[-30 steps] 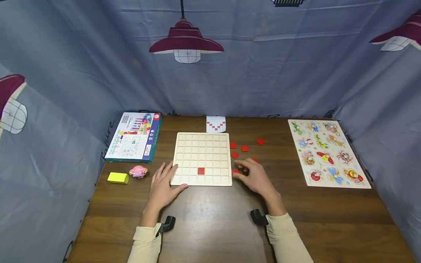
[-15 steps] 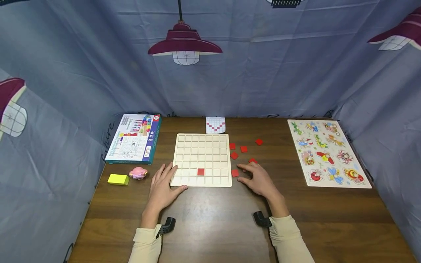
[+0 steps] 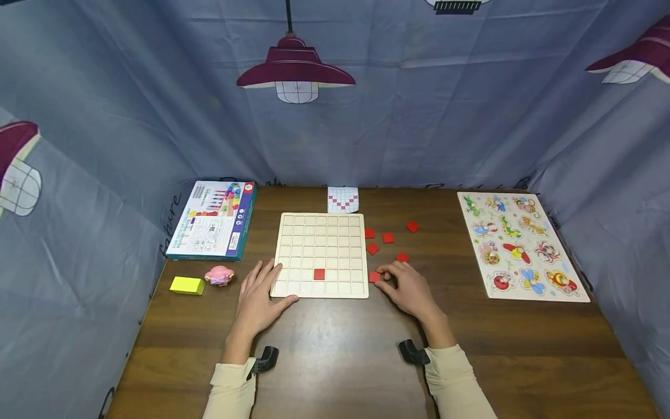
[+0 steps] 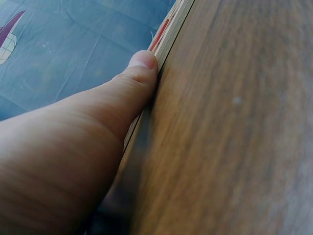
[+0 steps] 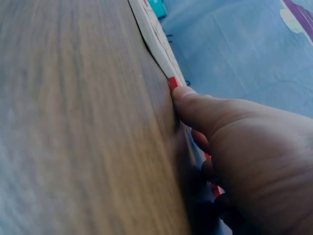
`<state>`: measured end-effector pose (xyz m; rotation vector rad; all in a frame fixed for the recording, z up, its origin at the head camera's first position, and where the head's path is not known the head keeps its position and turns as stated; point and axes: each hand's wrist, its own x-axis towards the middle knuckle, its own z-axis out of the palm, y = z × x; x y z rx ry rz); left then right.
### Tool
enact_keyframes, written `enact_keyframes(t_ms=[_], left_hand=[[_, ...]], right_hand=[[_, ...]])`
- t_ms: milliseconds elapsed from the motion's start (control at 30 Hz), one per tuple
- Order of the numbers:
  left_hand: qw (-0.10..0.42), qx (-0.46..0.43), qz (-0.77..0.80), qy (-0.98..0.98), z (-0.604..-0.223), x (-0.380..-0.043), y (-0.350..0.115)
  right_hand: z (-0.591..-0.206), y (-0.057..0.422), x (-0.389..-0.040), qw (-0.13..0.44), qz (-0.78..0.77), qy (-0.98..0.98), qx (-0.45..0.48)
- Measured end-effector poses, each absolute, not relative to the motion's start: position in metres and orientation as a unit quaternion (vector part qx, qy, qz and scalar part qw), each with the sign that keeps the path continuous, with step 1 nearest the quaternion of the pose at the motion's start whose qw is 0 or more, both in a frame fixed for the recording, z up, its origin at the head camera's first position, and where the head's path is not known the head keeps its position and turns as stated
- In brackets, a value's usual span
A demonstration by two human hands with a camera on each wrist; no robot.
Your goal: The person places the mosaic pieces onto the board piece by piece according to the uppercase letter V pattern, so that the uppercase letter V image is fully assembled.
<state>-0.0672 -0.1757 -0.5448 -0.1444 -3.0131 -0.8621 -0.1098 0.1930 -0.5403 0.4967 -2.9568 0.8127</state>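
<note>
A pale wooden grid board [image 3: 306,237] lies flat on the table, one red square tile [image 3: 319,274] set in a lower cell. My left hand [image 3: 259,302] rests at its lower left corner, fingers straight along the left side and thumb at the front edge. In the left wrist view, the thumb [image 4: 132,81] touches the board's edge. Just right of the board, my right hand [image 3: 413,294] pinches a red square tile [image 3: 374,277] between thumb and finger. The right wrist view shows that tile [image 5: 172,83] at the thumb tip; the other fingers are partly hidden.
Several loose red tiles [image 3: 388,238] lie right of the board. Behind it is a small pattern card [image 3: 343,199]. A boxed set [image 3: 211,221], a yellow block [image 3: 187,286] and a pink toy [image 3: 219,275] sit left. An animal puzzle board [image 3: 523,247] lies right.
My right hand first drew back a little to the right from the red tile, then came back left and closed its fingertips on it. My left hand has stayed on the board.
</note>
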Motion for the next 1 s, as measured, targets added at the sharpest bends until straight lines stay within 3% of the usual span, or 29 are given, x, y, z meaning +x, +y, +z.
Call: enact_keyframes(t_ms=[333,767,1000], left_hand=[[-0.007,-0.045,-0.271,-0.961,-0.546,-0.065,-0.178],[-0.01,-0.045,-0.272,-0.961,-0.546,-0.066,-0.177],[-0.002,-0.047,-0.27,-0.962,-0.546,-0.066,-0.177]], right_hand=[[-0.537,0.18,-0.108,0.043,0.33,-0.93,0.156],[-0.519,0.101,-0.129,0.054,0.288,-0.931,0.219],[-0.521,0.063,-0.142,0.029,0.237,-0.939,0.249]])
